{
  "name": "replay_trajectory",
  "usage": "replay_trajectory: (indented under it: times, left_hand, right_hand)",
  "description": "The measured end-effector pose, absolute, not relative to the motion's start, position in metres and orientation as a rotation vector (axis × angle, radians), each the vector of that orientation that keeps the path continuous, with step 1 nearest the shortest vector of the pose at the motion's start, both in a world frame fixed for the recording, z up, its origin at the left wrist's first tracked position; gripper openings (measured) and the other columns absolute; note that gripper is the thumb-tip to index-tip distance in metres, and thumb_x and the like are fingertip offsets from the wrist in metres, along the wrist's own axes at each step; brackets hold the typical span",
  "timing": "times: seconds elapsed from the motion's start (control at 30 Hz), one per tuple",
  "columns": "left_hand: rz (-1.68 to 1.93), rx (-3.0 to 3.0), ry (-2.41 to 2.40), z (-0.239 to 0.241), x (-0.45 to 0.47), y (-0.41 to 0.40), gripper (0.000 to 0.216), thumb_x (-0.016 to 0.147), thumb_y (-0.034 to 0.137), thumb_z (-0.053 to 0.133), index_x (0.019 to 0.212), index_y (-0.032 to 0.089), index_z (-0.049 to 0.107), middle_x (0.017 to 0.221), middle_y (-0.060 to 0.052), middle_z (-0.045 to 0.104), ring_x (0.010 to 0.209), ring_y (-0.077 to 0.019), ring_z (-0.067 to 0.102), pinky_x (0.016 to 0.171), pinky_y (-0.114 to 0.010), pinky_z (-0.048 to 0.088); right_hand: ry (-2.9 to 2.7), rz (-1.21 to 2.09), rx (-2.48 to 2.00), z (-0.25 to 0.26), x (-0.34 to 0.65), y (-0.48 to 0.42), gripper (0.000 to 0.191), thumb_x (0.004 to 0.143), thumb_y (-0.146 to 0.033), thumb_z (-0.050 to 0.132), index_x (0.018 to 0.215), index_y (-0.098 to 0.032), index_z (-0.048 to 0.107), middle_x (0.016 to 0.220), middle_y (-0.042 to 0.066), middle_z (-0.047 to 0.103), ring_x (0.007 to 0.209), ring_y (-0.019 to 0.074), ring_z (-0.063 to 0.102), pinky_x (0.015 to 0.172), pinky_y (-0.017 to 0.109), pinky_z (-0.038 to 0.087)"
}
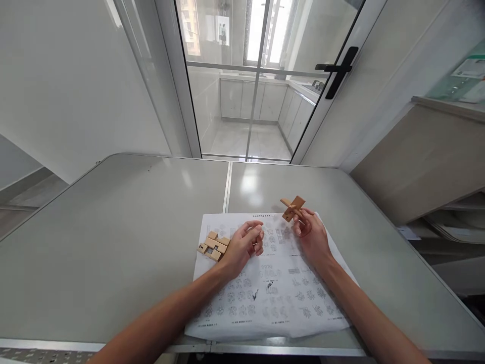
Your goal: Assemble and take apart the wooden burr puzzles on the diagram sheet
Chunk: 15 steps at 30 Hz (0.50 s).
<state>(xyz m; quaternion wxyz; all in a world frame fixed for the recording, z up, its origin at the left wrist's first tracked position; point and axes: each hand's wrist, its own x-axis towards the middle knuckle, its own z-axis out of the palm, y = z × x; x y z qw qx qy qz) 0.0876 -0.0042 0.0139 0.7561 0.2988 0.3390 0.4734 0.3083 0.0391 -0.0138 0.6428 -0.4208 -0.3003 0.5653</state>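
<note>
My right hand holds a partly assembled wooden cross-shaped puzzle by its lower end, fingers closed round it, above the far right part of a printed instruction sheet. My left hand hovers over the sheet's upper left with fingers loosely curled and nothing visible in them. Just left of that hand, several loose wooden puzzle pieces lie side by side at the sheet's left edge.
The sheet lies on a grey table with a centre seam and rounded far corners. Beyond it stand a glass sliding door with a black handle and white walls. A wooden shelf unit is at the right.
</note>
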Motion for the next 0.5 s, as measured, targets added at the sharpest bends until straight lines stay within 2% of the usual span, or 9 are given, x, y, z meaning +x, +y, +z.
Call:
replay_trajectory:
  times: [0.17, 0.33, 0.5]
  left_hand:
    - [0.984, 0.765, 0.765, 0.012, 0.087, -0.006, 0.044, 0.083, 0.047, 0.086, 0.106, 0.019, 0.062, 0.079, 0.004, 0.054, 0.055, -0.0064, 0.043, 0.055, -0.026, 0.031]
    - [0.971, 0.825, 0.769, 0.011, 0.087, -0.008, 0.040, 0.084, 0.046, 0.082, 0.106, 0.019, 0.062, 0.077, 0.005, 0.052, 0.055, -0.0068, 0.044, 0.054, -0.026, 0.028]
    - [0.987, 0.823, 0.762, 0.011, 0.089, -0.008, 0.039, 0.083, 0.046, 0.082, 0.102, 0.018, 0.062, 0.073, 0.005, 0.052, 0.053, -0.0068, 0.043, 0.053, -0.025, 0.029]
  right_hand:
    - [-0.599, 1.116, -1.069, -0.016, 0.313, 0.040, 0.038, 0.081, -0.038, 0.085, 0.101, -0.025, 0.056, 0.075, -0.005, 0.070, 0.050, 0.0086, 0.054, 0.045, 0.019, 0.047]
    - [-0.614, 1.064, -1.107, -0.015, 0.310, 0.040, 0.037, 0.084, -0.045, 0.082, 0.099, -0.024, 0.056, 0.079, -0.002, 0.073, 0.052, 0.0084, 0.057, 0.047, 0.019, 0.049]
    - [-0.781, 0.989, -1.160, -0.012, 0.302, 0.031, 0.036, 0.095, -0.056, 0.071, 0.105, -0.027, 0.052, 0.086, -0.002, 0.073, 0.050, 0.0103, 0.060, 0.043, 0.021, 0.046]
